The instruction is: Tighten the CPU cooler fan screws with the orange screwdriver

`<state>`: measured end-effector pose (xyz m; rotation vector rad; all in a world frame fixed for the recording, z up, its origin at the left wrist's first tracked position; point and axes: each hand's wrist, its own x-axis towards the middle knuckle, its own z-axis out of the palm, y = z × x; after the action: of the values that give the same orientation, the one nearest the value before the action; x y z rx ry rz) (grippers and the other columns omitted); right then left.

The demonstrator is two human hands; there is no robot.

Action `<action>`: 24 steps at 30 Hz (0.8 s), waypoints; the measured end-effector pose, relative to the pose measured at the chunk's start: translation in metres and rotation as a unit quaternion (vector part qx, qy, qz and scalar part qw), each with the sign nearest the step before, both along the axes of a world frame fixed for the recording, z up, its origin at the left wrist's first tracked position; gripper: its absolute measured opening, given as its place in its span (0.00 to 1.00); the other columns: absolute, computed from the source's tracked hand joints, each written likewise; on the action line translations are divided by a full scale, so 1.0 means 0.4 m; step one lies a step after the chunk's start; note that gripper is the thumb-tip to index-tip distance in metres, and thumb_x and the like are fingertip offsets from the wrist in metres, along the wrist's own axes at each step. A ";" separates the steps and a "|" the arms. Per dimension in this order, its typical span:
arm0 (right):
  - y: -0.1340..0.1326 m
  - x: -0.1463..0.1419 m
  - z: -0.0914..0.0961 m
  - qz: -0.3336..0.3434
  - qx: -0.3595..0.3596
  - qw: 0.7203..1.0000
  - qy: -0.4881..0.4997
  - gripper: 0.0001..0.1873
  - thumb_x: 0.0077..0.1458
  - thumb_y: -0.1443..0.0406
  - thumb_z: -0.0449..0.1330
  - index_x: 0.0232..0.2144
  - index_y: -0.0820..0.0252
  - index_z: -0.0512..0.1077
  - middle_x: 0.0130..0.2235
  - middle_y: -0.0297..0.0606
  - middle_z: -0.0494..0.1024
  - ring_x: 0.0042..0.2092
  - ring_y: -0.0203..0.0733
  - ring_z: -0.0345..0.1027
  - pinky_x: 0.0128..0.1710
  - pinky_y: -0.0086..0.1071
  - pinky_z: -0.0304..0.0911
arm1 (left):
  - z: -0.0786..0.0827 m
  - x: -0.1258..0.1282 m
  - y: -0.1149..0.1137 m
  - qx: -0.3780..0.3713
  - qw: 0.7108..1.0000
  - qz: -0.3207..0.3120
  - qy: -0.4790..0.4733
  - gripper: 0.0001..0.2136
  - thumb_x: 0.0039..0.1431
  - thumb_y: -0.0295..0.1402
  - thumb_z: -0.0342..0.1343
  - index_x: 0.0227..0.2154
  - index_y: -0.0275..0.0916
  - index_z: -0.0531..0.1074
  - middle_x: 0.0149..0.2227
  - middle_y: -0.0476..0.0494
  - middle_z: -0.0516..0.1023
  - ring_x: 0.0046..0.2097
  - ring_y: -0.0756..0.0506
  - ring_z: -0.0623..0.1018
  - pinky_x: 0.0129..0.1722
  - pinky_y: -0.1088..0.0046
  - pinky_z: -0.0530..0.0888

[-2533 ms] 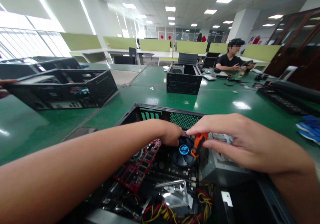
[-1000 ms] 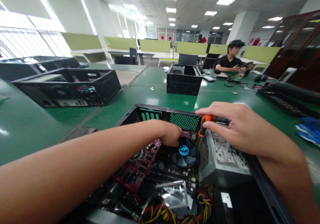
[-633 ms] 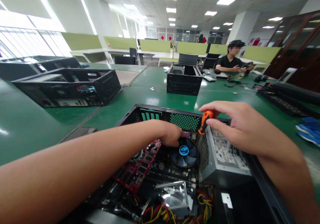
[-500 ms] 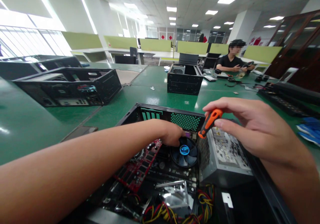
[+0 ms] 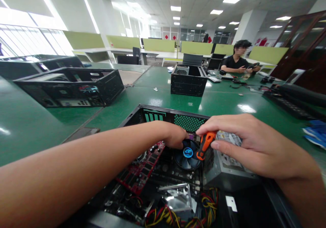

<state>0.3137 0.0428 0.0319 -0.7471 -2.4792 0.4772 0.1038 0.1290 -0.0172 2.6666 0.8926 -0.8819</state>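
Observation:
An opened black computer case [image 5: 173,111] lies before me. Inside it, a round black cooling fan [image 5: 187,162] with a blue centre sits on the motherboard. My left hand [image 5: 175,135] reaches into the case, its fingers curled on the fan's upper left edge; the fingertips are partly hidden. My right hand [image 5: 236,143] grips an orange and black screwdriver [image 5: 205,144] between thumb and fingers, tilted over the fan's right side; its shaft cannot be seen. A red circuit card [image 5: 142,173] is left of the fan, and a metal power supply [image 5: 224,168] is on its right.
Bundled coloured cables [image 5: 210,206] and a shiny metal bracket [image 5: 178,197] fill the case's near part. Further cases stand on the green table [image 5: 147,85], one at left [image 5: 109,88] and one ahead [image 5: 188,85]. Across at right sits another person [image 5: 236,63], handling something dark.
My right hand has lowered the screwdriver and moved slightly left, bringing it to the fan's right edge. My left hand stays at the fan.

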 end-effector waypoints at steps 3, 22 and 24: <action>-0.004 -0.001 0.000 -0.003 0.005 1.000 -0.006 0.15 0.66 0.70 0.58 0.52 0.52 0.77 0.48 0.31 0.84 0.47 0.36 0.76 0.48 0.30 0.66 | 0.000 -0.001 0.002 -0.001 1.000 0.005 -0.001 0.19 0.66 0.33 0.54 0.58 0.39 0.76 0.52 0.37 0.84 0.46 0.38 0.82 0.45 0.67 0.76; -0.017 -0.008 0.002 0.012 -0.001 0.999 -0.041 0.19 0.69 0.68 0.57 0.59 0.51 0.74 0.56 0.34 0.82 0.56 0.40 0.75 0.57 0.35 0.67 | -0.007 -0.004 0.001 -0.013 1.000 0.013 -0.014 0.18 0.64 0.32 0.55 0.56 0.41 0.78 0.50 0.39 0.85 0.46 0.39 0.82 0.45 0.66 0.77; -0.014 -0.001 0.000 0.003 0.009 1.000 -0.024 0.18 0.69 0.69 0.57 0.58 0.52 0.74 0.55 0.33 0.83 0.55 0.40 0.76 0.55 0.33 0.68 | -0.003 -0.004 0.000 -0.014 1.000 0.021 -0.013 0.20 0.64 0.33 0.55 0.58 0.42 0.76 0.51 0.39 0.84 0.47 0.39 0.82 0.46 0.65 0.77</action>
<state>0.3135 0.0371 0.0320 -0.7516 -2.5276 0.4430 0.1020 0.1289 -0.0185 2.6189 0.9199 -0.8414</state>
